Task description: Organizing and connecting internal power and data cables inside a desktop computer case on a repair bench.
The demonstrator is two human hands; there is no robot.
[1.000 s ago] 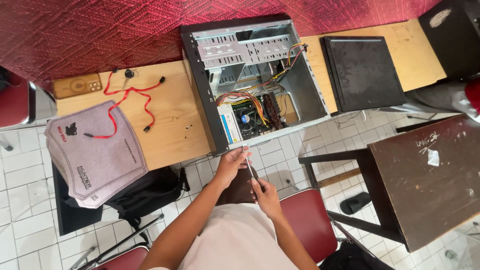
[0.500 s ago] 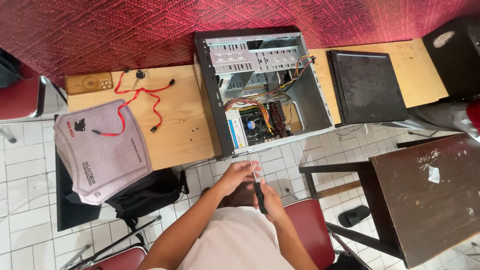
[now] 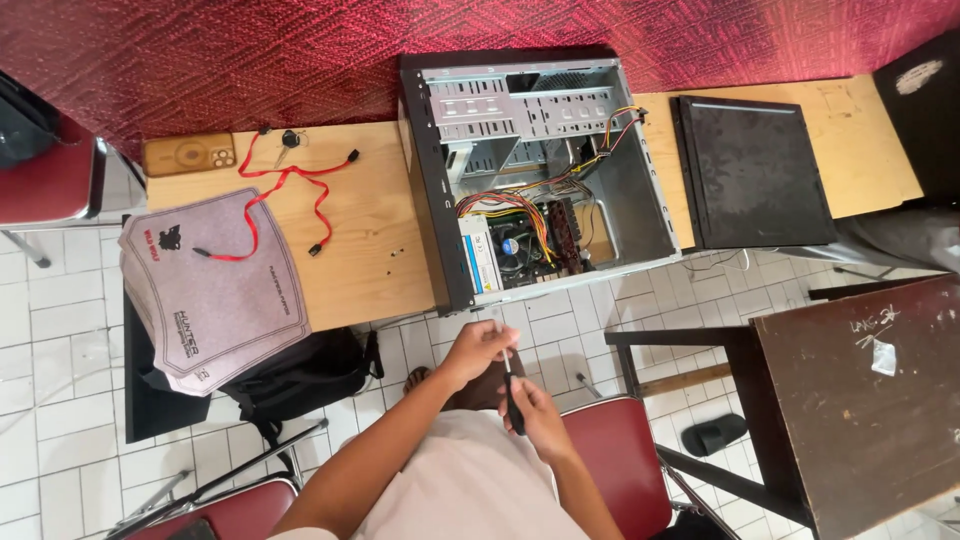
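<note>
Screwdriver (image 3: 511,392) sits between both hands, low over the lap, just short of the tabletop (image 3: 365,255) edge. Right hand (image 3: 538,420) is closed around the dark handle; left hand (image 3: 478,350) is pinched on the thin metal shaft near the tip. Whether a screw or bit sits at the tip can't be told, too small. Handling judgement: light, rigid tool, no flex; handle is the grip point for torque, shaft only good for steadying since bare metal is slick and narrow. Directly ahead of the hands, open computer case (image 3: 530,175) lies on its side on the tabletop, its near edge overhanging toward the hands, colored wiring bundle (image 3: 510,210) and board exposed inside. That stuff looks fragile, so the tip wants keeping off the cables. Ahead and to the right of the hands, dark side panel (image 3: 752,170) lies flat, just beside the case. Ahead and to the left: a few small screws (image 3: 393,254) loose on the wood, red cables (image 3: 285,190), grey mouse pad (image 3: 210,290) hanging off the tabletop edge, phone (image 3: 188,154) at the far corner. Black backpack (image 3: 300,375) on the floor left of the hands, dark wooden table (image 3: 860,400) to the right.
</note>
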